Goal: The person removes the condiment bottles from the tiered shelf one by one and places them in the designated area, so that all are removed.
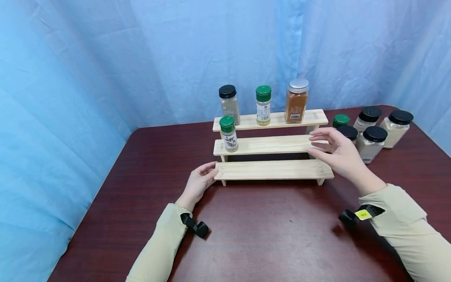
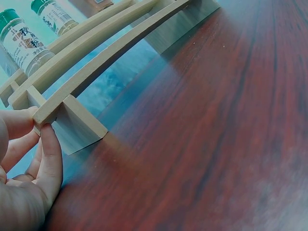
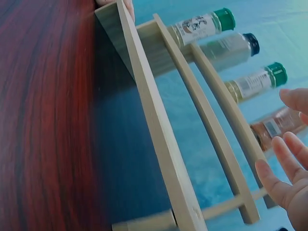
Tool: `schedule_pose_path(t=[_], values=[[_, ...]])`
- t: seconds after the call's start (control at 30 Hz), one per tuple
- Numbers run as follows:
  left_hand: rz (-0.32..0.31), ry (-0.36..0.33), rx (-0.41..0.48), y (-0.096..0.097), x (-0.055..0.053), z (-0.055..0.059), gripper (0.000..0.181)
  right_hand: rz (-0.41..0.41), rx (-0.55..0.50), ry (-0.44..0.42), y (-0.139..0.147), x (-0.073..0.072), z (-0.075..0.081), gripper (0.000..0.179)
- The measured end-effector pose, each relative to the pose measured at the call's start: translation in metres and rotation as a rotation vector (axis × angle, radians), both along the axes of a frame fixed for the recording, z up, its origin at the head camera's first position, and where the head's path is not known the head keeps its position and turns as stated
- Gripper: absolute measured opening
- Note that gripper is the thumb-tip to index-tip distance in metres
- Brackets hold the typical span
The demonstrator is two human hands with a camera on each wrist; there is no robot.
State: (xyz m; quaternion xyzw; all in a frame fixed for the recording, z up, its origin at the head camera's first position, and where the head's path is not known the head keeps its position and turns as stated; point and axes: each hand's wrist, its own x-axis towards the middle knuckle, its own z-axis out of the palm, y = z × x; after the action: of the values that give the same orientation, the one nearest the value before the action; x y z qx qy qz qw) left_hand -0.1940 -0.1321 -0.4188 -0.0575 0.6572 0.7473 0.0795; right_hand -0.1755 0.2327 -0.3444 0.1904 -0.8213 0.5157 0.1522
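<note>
A light wooden three-step rack (image 1: 273, 170) stands on the dark table. My left hand (image 1: 200, 182) pinches the left end of its lowest step between thumb and fingers; the left wrist view shows that grip closely. Over the right end of the middle and lowest steps hovers my right hand (image 1: 336, 152), fingers spread and holding nothing. On the middle step's left end stands a green-capped spice bottle (image 1: 229, 137). The top step bears a black-capped pepper jar (image 1: 230, 106), a second green-capped bottle (image 1: 263, 109) and a silver-lidded jar of orange-brown powder (image 1: 296, 105).
Right of the rack, several jars stand close together, among them a black-capped jar (image 1: 371, 144), another black-capped jar (image 1: 396, 127) and one with a green cap (image 1: 341, 119). My right hand partly hides this group. A blue curtain (image 1: 197, 51) hangs behind the table (image 1: 267, 235).
</note>
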Motion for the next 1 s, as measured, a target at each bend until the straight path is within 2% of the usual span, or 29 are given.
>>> schedule_pose_path(t=[0.37,0.57,0.77,1.0], values=[[-0.011,-0.002,0.005,0.002,-0.002,-0.001,0.039,0.068,-0.09,-0.062,-0.029,-0.013,-0.001,0.038],[-0.008,-0.001,-0.008,0.001,-0.002,0.0,0.039,0.117,-0.079,-0.109,-0.045,-0.02,-0.001,0.039],[-0.012,-0.004,0.0,0.001,-0.002,0.0,0.04,0.142,-0.071,-0.16,-0.064,-0.026,-0.002,0.048],[-0.004,-0.01,-0.007,0.0,-0.001,0.001,0.039,0.196,-0.119,-0.203,-0.092,-0.035,0.006,0.062]])
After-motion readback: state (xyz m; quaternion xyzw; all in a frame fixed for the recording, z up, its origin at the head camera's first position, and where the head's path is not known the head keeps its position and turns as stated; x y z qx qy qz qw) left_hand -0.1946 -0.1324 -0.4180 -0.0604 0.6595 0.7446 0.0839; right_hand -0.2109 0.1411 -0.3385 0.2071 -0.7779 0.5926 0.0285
